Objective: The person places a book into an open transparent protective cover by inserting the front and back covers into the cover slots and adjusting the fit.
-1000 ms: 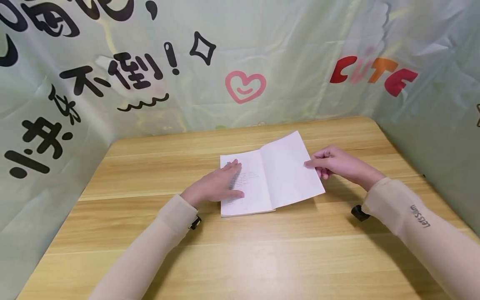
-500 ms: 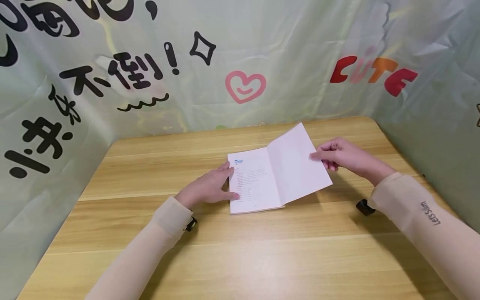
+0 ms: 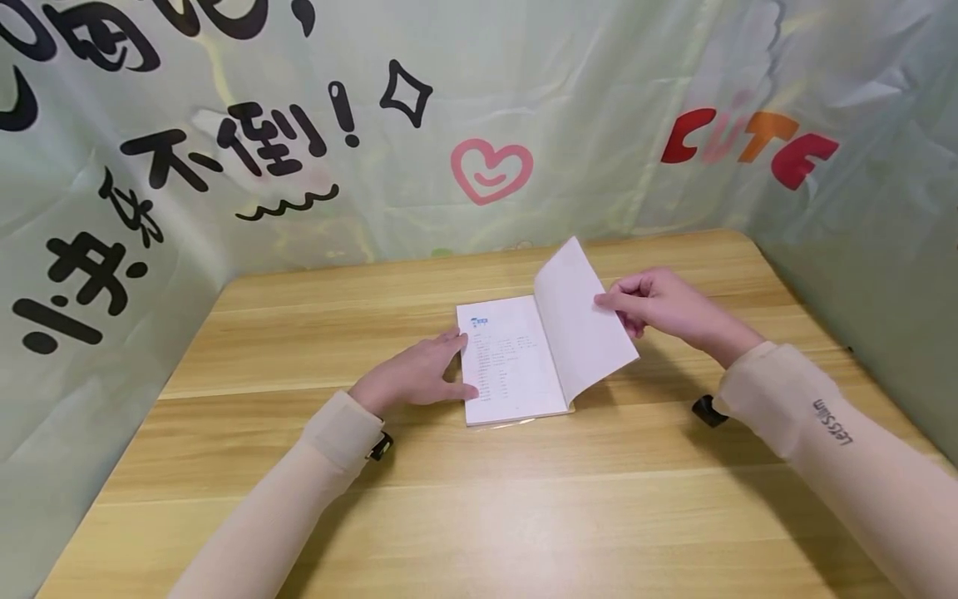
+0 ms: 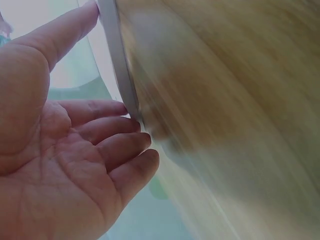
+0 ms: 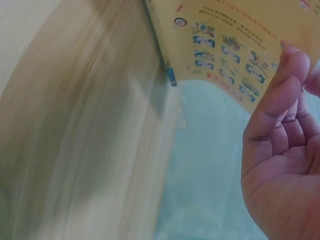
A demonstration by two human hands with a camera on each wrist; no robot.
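Note:
An open book [image 3: 512, 366] lies on the wooden table, its left page showing small print and a blue heading. My left hand [image 3: 407, 374] touches the left edge of that page with thumb and fingertips; the left wrist view shows the fingers loosely extended against the book's side. On the right, the book's cover [image 3: 580, 320] stands raised at a slant, its inner face plain white. My right hand [image 3: 666, 308] pinches the cover's outer edge between thumb and fingers. From the right wrist, the cover's outside is yellow [image 5: 225, 45] with small pictures and text.
The wooden table [image 3: 479, 507] extends around the book on every side. A pale printed curtain [image 3: 584, 141] hangs along its back and sides. Each wrist wears a small black device, such as the one by the right cuff [image 3: 708, 411].
My left hand has drawn back from on top of the page to its left edge. The book has shifted right, and my right hand has raised the cover further, now tilting it leftward.

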